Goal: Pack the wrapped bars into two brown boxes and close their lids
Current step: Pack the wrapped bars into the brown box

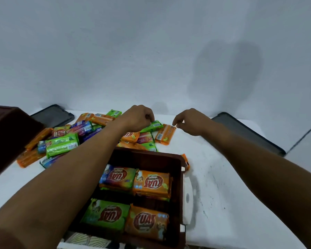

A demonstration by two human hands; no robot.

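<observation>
The left hand [138, 116] pinches a green bar [153, 125] at the far side of the pile of bars [65, 141] on the white surface [223, 177]. The right hand [187, 121] pinches the end of an orange bar [165, 134] just beside it. The open brown box [147, 158] nearer the person shows four bars inside. A second box [7, 137] is at the left.

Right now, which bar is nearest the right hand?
The orange bar at the pile's right edge; right hand pinches its corner, left hand grips the green bar.
</observation>
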